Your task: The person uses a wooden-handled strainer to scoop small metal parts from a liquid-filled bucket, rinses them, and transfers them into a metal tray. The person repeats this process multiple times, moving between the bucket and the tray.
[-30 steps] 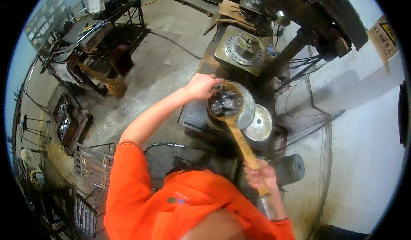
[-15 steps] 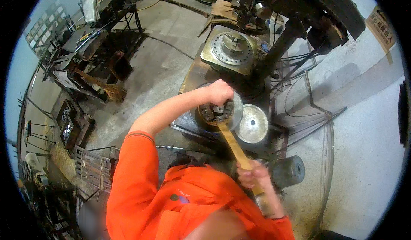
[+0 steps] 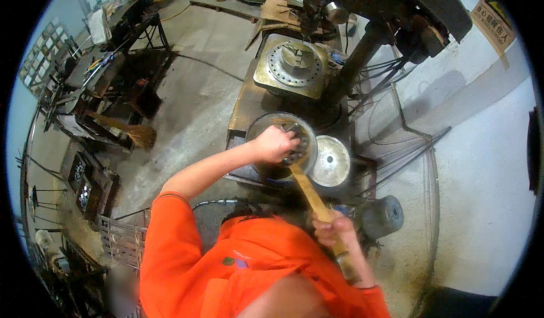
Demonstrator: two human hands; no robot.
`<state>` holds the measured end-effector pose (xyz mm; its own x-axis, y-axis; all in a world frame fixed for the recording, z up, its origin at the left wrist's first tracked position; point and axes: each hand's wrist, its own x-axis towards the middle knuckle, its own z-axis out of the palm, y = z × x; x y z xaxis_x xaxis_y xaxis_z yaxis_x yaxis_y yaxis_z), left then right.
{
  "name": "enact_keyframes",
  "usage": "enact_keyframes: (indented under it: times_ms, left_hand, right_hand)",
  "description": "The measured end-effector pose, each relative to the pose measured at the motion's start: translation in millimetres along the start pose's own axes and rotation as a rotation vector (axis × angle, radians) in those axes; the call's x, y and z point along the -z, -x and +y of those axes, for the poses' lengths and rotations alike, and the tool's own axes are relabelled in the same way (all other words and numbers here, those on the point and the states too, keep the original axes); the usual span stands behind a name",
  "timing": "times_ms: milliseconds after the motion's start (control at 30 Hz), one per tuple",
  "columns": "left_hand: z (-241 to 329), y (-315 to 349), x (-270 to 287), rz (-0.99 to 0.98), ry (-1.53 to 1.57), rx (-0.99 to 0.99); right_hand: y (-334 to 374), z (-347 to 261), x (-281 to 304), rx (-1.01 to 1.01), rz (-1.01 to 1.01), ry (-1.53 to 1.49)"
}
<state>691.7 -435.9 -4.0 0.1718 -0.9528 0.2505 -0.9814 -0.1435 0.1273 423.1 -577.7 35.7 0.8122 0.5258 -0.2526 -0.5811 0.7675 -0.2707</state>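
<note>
Head view: right hand grips yellow handle, left hand curled.

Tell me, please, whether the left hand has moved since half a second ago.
Yes: judged against the rotary table, the left hand has moved down the picture, farther from that table.

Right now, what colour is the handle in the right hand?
The handle is yellow-brown; best seen in the head view.
</note>
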Motion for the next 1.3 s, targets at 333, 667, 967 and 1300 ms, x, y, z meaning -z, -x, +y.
enact_keyframes:
  times_ms: [333, 667, 967, 1300]
  left_hand:
    - [-25, 33, -11, 0.149, 0.17, 0.583]
    - [-60, 52, -16, 0.175, 0.57, 0.731]
    - [-111, 77, -61, 0.109, 0.471, 0.828]
    - [-126, 30, -89, -0.087, 0.299, 0.76]
  right_hand:
    - [-11, 11, -15, 0.045, 0.108, 0.015]
    - [-28, 11, 3, 0.031, 0.05, -0.213]
    - [-47, -4, 57, -0.034, 0.165, -0.222]
    - [-70, -20, 86, -0.148, 0.442, -0.432]
